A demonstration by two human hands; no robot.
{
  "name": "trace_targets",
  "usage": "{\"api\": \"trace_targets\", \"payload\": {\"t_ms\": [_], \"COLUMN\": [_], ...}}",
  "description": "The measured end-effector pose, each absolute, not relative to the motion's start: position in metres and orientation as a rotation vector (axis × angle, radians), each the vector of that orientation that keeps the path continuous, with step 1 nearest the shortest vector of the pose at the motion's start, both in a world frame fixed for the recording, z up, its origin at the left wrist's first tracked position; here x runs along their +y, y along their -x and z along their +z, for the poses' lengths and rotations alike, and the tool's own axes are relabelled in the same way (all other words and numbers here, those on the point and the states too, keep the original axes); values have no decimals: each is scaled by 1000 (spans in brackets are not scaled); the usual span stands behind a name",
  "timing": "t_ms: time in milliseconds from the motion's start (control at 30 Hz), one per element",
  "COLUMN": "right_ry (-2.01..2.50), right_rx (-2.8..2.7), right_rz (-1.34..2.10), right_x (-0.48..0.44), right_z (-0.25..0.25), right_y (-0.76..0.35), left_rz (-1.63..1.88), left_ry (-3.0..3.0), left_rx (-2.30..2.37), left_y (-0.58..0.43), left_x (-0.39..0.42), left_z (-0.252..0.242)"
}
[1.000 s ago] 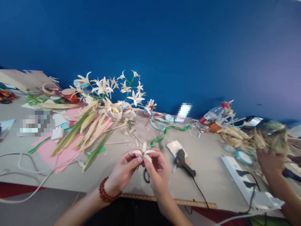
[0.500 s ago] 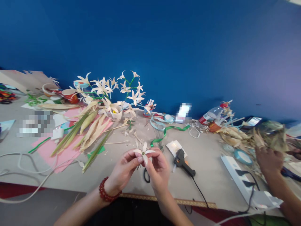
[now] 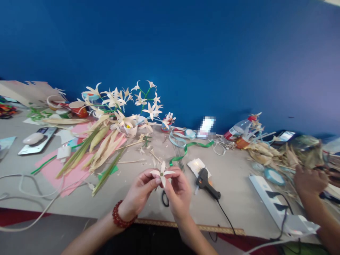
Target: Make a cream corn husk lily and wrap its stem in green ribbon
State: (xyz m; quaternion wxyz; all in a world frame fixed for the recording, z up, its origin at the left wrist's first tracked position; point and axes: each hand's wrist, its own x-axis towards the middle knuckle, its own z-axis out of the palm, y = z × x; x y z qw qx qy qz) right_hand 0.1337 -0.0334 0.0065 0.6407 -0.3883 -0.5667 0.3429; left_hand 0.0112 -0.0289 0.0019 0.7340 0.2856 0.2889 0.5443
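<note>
Between my two hands is a small white handmade flower [image 3: 162, 173] with narrow pointed petals and a greenish centre. My left hand [image 3: 145, 184] pinches it from the left, thumb against a petal. On the other side my right hand [image 3: 180, 189] grips it with thumb and fingers. The flower's underside is hidden by my fingers. Just beneath, a black scissors handle [image 3: 165, 199] shows on the table. To the right lies a black hot glue gun [image 3: 205, 182], its nose by a white pad [image 3: 197, 165]. Green ribbon [image 3: 183, 152] curls behind my hands.
White flowers on green stems [image 3: 143, 101] stand at the back. Corn husks [image 3: 103, 148] lie on pink paper [image 3: 77, 177] at left. A white power strip [image 3: 276, 203] sits at right, near another person's hand [image 3: 309, 182]. A wooden ruler [image 3: 191, 226] runs along the front edge.
My hands and the flower stay nearly in place. At far right, the other person's hand has shifted slightly right, toward scissors.
</note>
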Motion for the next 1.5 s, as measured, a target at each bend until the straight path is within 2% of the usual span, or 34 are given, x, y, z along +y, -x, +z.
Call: {"api": "trace_targets", "payload": {"t_ms": [367, 833, 1500], "right_ry": [783, 762, 1094], "right_rx": [-1354, -1247, -1533], "right_rz": [854, 950, 641], "right_x": [-31, -34, -36], "right_z": [2, -13, -31], "right_y": [-141, -140, -133], "left_rz": [1228, 1257, 1347], "left_ry": [-826, -690, -402], "left_rx": [598, 622, 741], "left_y": [-7, -11, -21], "left_x": [-28, -27, -20], "left_z": [-8, -10, -15]}}
